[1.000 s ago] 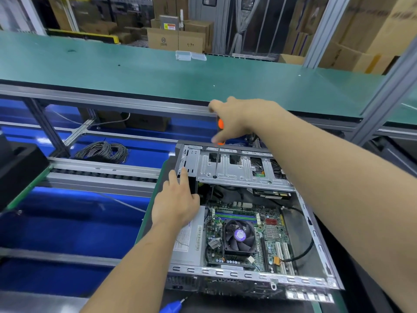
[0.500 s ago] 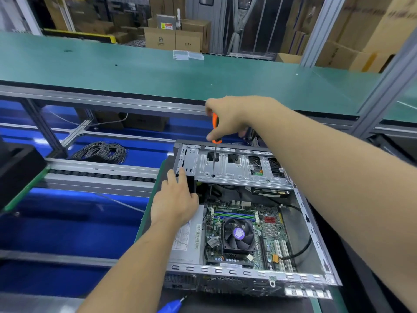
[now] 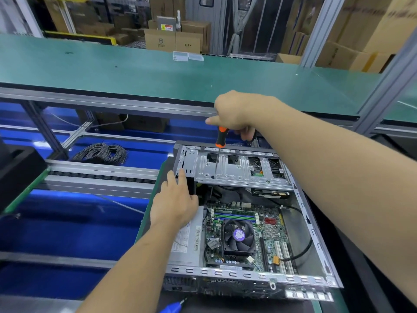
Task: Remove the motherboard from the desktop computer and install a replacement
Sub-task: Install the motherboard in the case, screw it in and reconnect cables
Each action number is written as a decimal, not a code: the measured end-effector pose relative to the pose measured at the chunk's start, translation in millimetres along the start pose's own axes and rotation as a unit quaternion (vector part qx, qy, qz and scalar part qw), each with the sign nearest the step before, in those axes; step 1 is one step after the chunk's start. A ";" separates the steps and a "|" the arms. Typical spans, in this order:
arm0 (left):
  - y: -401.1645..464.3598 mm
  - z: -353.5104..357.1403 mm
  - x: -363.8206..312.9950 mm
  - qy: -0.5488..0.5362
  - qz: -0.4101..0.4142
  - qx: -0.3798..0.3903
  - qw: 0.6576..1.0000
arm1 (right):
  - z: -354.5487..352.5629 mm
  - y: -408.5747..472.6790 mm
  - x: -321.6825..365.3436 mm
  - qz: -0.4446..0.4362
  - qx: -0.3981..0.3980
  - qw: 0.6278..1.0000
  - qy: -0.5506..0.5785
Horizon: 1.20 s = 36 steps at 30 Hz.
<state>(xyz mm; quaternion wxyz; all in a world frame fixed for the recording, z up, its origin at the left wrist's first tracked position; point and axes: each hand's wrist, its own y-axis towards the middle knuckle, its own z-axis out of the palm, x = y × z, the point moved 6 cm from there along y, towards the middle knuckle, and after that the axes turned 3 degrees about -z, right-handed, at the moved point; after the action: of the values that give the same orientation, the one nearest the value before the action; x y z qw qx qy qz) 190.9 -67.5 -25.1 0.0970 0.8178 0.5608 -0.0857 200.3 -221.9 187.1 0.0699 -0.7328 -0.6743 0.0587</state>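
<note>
An open desktop case (image 3: 314, 240) lies flat before me. Inside sits the green motherboard (image 3: 268, 236) with a black CPU fan (image 3: 238, 236). A silver drive cage (image 3: 239, 171) spans the far end of the case. My right hand (image 3: 237, 111) grips an orange and black screwdriver (image 3: 220, 141) from above, its shaft upright with the tip at a hole in the cage. My left hand (image 3: 174, 203) rests on the case's left edge beside the cage, fingers straight and pointing away from me. The grey power supply (image 3: 188, 242) is partly hidden under that hand.
A green conveyor table (image 3: 158, 75) runs across behind the case, with a small clear box (image 3: 187, 56) on it. A coil of grey cable (image 3: 101, 153) lies at the left on the blue lower level. A blue tool tip (image 3: 171, 307) shows at the bottom edge. Cardboard boxes stand behind.
My right hand has shifted its grip on the screwdriver handle, so more of the orange handle shows below the fingers. The tip stays at the same hole. My left hand has kept its place.
</note>
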 end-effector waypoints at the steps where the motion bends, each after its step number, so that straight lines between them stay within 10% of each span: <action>1: -0.4 0.4 0.3 0.000 0.000 -0.001 1.000 | 0.5 1.2 1.6 -0.011 0.002 1.000 -0.009; 23: 1.6 1.6 0.6 0.012 0.004 0.004 1.000 | 0.3 5.9 15.8 -0.079 -0.013 0.996 -0.037; 28: -7.8 -13.8 -26.7 0.114 0.157 -0.075 0.978 | 1.7 6.7 13.0 -0.063 -0.028 0.998 -0.014; 32: -20.3 -17.5 -77.0 -0.174 0.137 -0.006 0.975 | 4.1 6.2 14.6 -0.108 -0.056 0.992 0.020; 36: -41.7 35.2 -125.7 -0.569 -0.167 0.232 0.771 | 9.7 5.5 3.2 -0.096 -0.122 0.986 0.066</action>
<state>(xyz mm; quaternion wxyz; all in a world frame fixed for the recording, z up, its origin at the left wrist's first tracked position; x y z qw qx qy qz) 106.1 -174.9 -30.5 0.1896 0.5104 0.4938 -0.6780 204.2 -218.9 176.6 0.0295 -0.6700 -0.7376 -0.0790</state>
